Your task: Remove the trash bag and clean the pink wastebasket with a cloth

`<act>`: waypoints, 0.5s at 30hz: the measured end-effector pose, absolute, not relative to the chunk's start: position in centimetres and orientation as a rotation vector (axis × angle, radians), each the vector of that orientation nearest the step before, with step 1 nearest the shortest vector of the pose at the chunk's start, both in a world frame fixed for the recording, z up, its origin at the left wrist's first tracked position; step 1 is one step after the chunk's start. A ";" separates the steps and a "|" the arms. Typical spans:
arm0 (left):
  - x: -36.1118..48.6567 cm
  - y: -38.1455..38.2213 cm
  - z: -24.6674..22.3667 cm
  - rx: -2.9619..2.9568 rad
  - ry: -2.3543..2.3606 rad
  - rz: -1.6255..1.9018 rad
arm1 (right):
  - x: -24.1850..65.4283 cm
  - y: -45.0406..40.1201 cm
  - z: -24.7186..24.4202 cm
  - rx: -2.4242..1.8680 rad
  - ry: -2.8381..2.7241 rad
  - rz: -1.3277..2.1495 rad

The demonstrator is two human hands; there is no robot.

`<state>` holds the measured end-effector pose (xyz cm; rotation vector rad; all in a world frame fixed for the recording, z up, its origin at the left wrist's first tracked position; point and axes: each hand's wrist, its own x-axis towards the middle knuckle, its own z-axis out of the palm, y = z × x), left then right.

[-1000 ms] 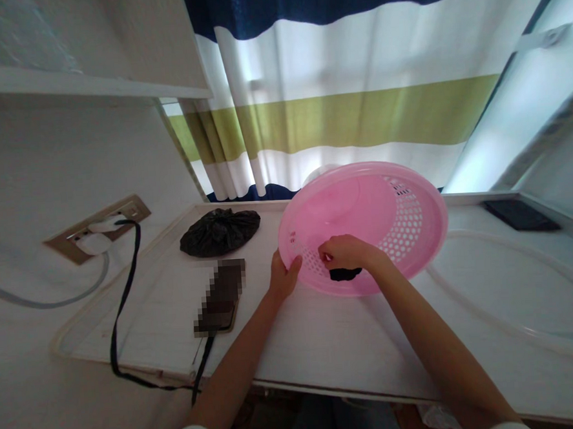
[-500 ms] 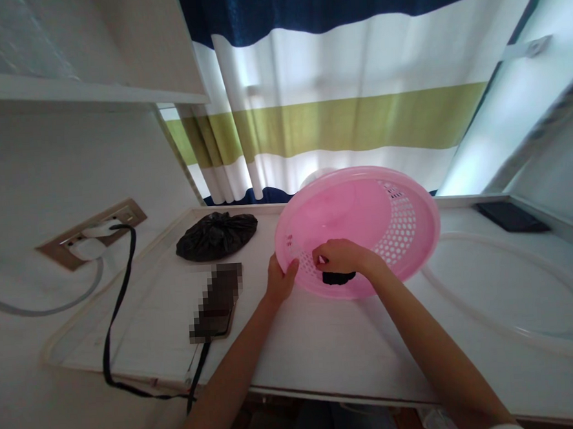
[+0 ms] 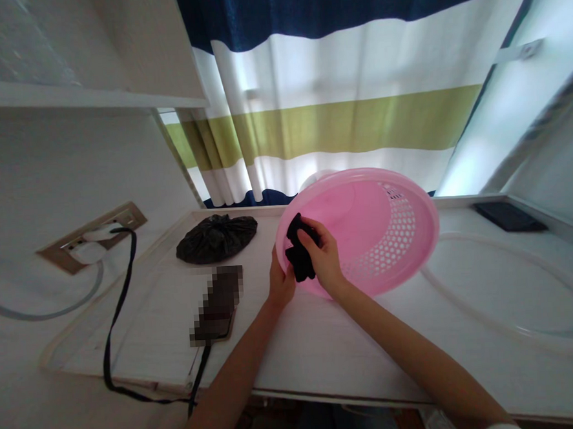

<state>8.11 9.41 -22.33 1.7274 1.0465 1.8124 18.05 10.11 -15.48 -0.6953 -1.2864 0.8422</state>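
A pink plastic basket point(image 3: 359, 210) with a perforated wall is tilted toward me above the white tabletop. My left hand point(image 3: 281, 281) is closed round its left rim, with some fingers behind the wall. Pinched in my right hand point(image 3: 324, 254) is a bunched black cloth point(image 3: 302, 253), held up against the basket's left inner side. The cloth partly hides the rim and the holes there. Its exact kind does not show.
On the left lie a knotted black plastic bag point(image 3: 217, 238) and a phone point(image 3: 219, 306) with a black cable. Plugs sit in a wall socket point(image 3: 93, 236). A clear oval lid-like ring point(image 3: 467, 317) and a flat black object point(image 3: 510, 217) lie right. A striped curtain point(image 3: 349, 126) hangs behind.
My right hand has moved left inside the basket and lifted the black cloth from its lower wall toward the left rim. My left hand keeps its place on the rim.
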 end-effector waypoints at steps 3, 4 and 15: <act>8.2 9.3 -22.4 1.720 1.028 1.856 | 17.8 9.8 -15.6 -0.650 -1.356 0.870; 8.2 9.3 -22.4 1.717 1.033 1.847 | 17.8 9.7 -15.5 -0.646 -1.371 0.869; 8.2 8.8 -21.6 1.743 1.162 1.788 | 19.6 8.3 -12.6 -0.827 -1.309 0.764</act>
